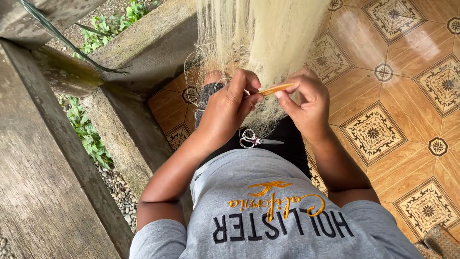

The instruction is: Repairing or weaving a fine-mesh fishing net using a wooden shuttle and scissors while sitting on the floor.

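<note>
Grey shirt (268, 211) below; both hands pinch slim yellow-orange netting needle (276, 88).

Net (268, 33) was pale cream; needle (275, 88) yellow-orange; scissors (254, 140) silver w/ red; shirt (268, 211) grey; floor tiles (397, 96) by net orange-brown w/ dark ornate medallions.

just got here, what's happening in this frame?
A seated person works on a pale fishing net that hangs down over their lap. Both hands meet at a slim yellow netting needle: the right hand pinches it between its fingers, and the left hand pinches the net at the needle's other end. Small scissors lie unused on the lap. The floor is patterned tile.
</note>
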